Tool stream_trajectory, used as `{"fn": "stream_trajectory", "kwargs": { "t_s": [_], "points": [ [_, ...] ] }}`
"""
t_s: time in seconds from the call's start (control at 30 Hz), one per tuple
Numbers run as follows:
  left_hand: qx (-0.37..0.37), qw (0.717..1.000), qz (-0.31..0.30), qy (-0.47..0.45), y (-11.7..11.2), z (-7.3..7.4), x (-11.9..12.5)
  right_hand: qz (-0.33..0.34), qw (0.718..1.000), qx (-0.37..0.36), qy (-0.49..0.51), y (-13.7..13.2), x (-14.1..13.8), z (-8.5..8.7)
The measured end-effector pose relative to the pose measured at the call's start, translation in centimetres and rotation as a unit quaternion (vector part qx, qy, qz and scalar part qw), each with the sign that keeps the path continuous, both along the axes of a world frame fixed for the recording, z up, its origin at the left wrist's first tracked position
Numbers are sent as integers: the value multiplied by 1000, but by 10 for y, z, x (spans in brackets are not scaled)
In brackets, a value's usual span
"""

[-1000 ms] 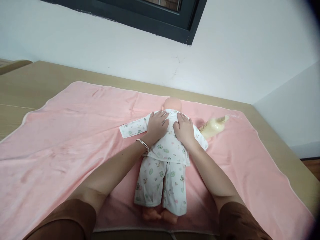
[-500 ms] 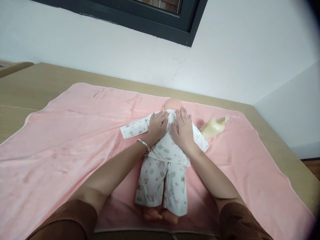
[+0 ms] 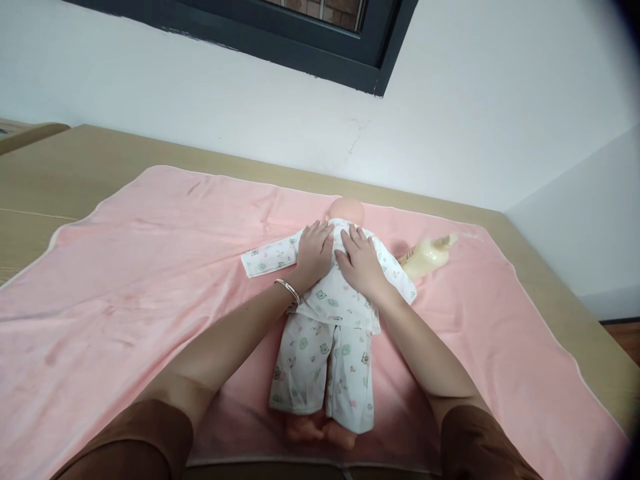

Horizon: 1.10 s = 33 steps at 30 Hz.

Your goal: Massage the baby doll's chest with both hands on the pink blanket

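A baby doll (image 3: 346,210) lies on a pink blanket (image 3: 150,267), its head away from me and its feet near the front edge. It wears a white printed top (image 3: 330,303) and matching trousers (image 3: 303,363). My left hand (image 3: 315,252) rests flat on the left side of the doll's chest, fingers stretched out. On the right side of the chest, my right hand (image 3: 361,261) lies flat with its fingers spread. The doll's left-side sleeve (image 3: 273,257) stretches outward on the blanket. My hands hide part of the top.
A pale yellow bottle-shaped item (image 3: 430,257) lies on the blanket beside the right sleeve. The blanket covers much of a wooden table (image 3: 115,150). Behind it stand a white wall (image 3: 225,113) and a dark window frame (image 3: 300,57).
My right hand has shifted slightly inward and toward me across the doll's chest, uncovering more of the right shoulder. My left hand and the doll stay nearly the same.
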<state>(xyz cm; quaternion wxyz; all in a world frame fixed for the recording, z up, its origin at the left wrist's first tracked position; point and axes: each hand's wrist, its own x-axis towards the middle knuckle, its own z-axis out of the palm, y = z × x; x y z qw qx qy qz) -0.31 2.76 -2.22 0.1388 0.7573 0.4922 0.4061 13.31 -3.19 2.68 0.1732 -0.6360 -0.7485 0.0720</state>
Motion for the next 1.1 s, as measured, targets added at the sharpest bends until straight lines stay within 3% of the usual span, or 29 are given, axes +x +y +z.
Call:
{"fn": "stream_trajectory", "kwargs": {
  "t_s": [0.17,0.33,0.43,0.6,0.73,0.8,0.87,0.97,1.0,1.07,1.1],
  "points": [
    [4,1000,1,-8,1,-1,1,-22,999,45,13,-2,1,3],
    [-15,1000,1,8,2,0,1,-6,1000,10,-5,2,-2,-4],
    [-22,1000,1,20,3,3,-1,10,1000,-5,5,3,2,2],
    [63,994,-18,88,-13,16,2,-16,998,31,61,-10,14,38],
    [85,977,-100,166,-53,29,15,-9,994,60,86,-36,31,78],
    [68,962,-171,202,-76,36,24,-16,996,56,72,-49,47,96],
    [31,941,-272,202,-95,44,33,-42,997,45,56,-60,69,111],
    [-124,885,-439,92,-106,61,53,-91,995,17,33,-74,105,125],
    [-193,863,-466,22,-105,67,62,-113,993,6,24,-78,116,128],
    [-325,820,-448,-144,-96,80,84,-157,987,-17,1,-84,134,132],
    [-398,776,-428,-237,-89,86,95,-173,984,-27,-10,-85,141,133]
  ]
}}
